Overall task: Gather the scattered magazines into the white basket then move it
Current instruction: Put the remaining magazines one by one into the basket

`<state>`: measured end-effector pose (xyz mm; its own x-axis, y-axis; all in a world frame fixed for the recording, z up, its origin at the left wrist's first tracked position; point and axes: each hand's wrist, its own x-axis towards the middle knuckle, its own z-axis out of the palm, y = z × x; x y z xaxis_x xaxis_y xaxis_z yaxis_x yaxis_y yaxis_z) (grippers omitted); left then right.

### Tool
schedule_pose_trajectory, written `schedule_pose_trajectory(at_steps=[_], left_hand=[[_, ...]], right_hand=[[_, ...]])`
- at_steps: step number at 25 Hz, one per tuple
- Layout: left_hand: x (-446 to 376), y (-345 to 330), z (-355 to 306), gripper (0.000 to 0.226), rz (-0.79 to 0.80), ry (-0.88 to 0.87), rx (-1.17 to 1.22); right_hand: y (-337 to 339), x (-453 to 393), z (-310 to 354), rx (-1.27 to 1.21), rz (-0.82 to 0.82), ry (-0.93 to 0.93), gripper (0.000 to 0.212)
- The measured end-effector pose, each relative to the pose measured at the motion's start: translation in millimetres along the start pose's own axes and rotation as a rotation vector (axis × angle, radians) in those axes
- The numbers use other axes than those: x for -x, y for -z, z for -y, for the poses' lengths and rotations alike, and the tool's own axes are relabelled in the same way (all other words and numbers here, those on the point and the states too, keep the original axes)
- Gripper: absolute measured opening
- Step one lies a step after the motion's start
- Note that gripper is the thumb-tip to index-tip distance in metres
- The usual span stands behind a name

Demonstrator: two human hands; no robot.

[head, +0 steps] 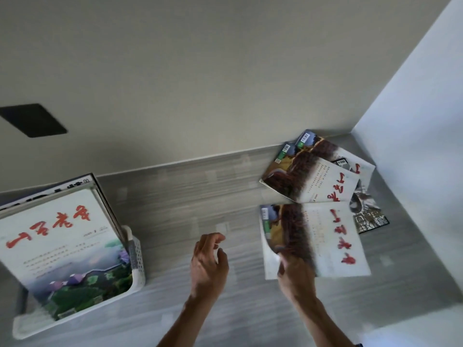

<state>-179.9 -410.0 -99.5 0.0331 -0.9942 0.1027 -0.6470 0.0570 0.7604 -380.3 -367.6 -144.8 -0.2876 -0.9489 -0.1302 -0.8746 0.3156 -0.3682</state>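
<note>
A white perforated basket (136, 256) stands at the left on the grey surface, with several magazines upright in it; the front one (62, 246) has red characters over a green landscape. My right hand (295, 274) grips the near left corner of a magazine (325, 236) with red characters and a brown picture, lifted slightly off the surface. My left hand (209, 264) hovers over the surface between the basket and that magazine, fingers loosely curled and holding nothing. A loose pile of magazines (315, 176) lies in the far right corner.
A grey wood-grain surface (200, 196) runs under everything. A pale wall (225, 71) with a dark rectangular plate (33, 120) stands behind it. A white side wall (426, 134) closes the right end. A black-and-white magazine (368, 214) lies under the pile.
</note>
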Motion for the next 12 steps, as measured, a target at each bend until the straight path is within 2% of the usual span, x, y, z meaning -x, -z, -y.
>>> schedule_pose_trajectory(at_steps=[1,4,6,8,9,10,12], left_hand=[[0.4,-0.3,2.6,0.032,-0.009,0.0,0.001],[2.2,2.2,13.3,0.026,0.006,0.035,-0.051],[4.4,5.0,25.2,0.034,0.162,0.166,-0.261],[12.7,7.8,40.6,0.058,0.436,0.327,-0.554],[19.2,9.8,47.7,0.069,0.53,0.41,-0.627],[26.4,11.4,53.9,0.078,0.563,0.464,-0.64],[37.6,12.4,62.0,0.086,0.495,0.49,-0.572]], right_hand=[[-6.8,15.1,12.4,-0.032,0.046,0.093,0.034],[-36.6,62.8,61.3,-0.15,0.429,0.325,0.027],[-51.5,91.6,80.3,-0.164,0.581,0.422,0.031],[-54.3,109.5,81.9,-0.158,0.615,0.441,0.031],[-51.7,114.5,77.0,-0.17,0.573,0.462,0.033],[-47.3,115.5,70.6,-0.189,0.537,0.434,0.037],[-40.1,107.1,52.2,-0.226,0.425,0.237,0.033]])
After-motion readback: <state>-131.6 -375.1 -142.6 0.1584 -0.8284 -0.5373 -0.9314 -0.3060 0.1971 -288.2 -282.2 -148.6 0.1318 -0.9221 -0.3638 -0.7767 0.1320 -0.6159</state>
